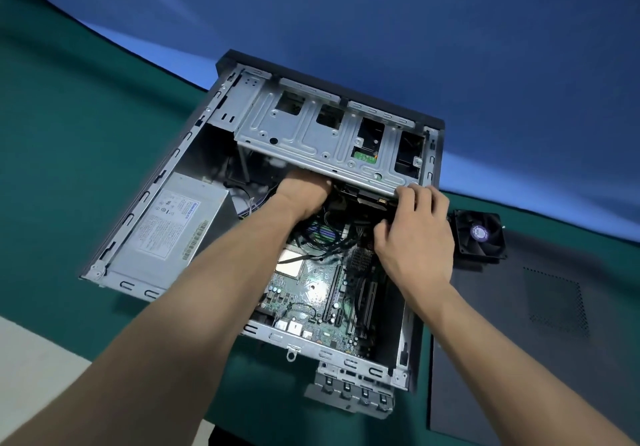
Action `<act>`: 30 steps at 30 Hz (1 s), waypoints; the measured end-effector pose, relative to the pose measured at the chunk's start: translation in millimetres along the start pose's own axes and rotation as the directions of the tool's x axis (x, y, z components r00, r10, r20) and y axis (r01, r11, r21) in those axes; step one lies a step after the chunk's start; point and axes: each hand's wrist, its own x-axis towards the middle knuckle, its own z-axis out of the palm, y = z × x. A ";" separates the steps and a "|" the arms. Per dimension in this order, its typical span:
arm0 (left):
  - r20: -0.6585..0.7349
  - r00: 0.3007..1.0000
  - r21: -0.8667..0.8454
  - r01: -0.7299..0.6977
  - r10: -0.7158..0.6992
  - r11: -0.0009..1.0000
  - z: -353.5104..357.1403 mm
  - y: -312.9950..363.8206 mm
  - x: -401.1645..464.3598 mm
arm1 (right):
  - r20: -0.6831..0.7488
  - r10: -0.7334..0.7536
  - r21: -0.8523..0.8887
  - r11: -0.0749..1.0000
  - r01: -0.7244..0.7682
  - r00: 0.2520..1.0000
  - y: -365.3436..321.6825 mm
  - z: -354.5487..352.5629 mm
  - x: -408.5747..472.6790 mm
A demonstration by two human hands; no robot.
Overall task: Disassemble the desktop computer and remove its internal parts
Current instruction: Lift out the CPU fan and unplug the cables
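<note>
Case (221,127) lies open on the desk (86,106). Motherboard (311,293) nearest me inside the case, stiff but fragile, handle by edges. Past it, right hand (414,237) pinches a black drive (372,199) under the case's drive cage (311,134); left hand (304,192) reaches under too (grip hidden, cannot tell). Drive probably dense; support it from beneath.

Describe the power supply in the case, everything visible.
The power supply is a grey sheet-metal box with a white printed label and barcodes on its upper face. It lies flat in the left corner of the open case, against the side wall. Wires leave its far end toward the motherboard. Neither hand touches it.
</note>
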 end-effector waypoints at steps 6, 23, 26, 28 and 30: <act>0.008 1.000 0.038 -0.009 0.009 0.999 -0.5 -0.8 -3.1 | -0.010 0.015 0.032 0.999 -0.014 1.000 0.5 1.0 0.4; 0.052 0.999 -0.065 0.017 -0.014 0.998 4.8 -4.6 -2.9 | -0.023 0.006 0.033 0.999 -0.005 1.000 1.3 2.3 0.6; 0.062 0.998 -0.079 0.032 -0.027 0.996 6.1 -0.3 -5.1 | -0.024 0.005 0.029 1.000 -0.004 1.000 1.5 2.7 1.1; 0.027 0.999 -0.096 0.044 -0.041 0.994 6.3 -0.3 -6.3 | -0.028 0.001 0.025 1.000 0.000 1.000 1.9 3.4 0.9; 0.001 0.997 -0.111 0.074 -0.075 0.991 4.2 -0.8 -4.4 | -0.040 0.000 0.026 1.000 0.001 0.999 2.2 3.6 1.7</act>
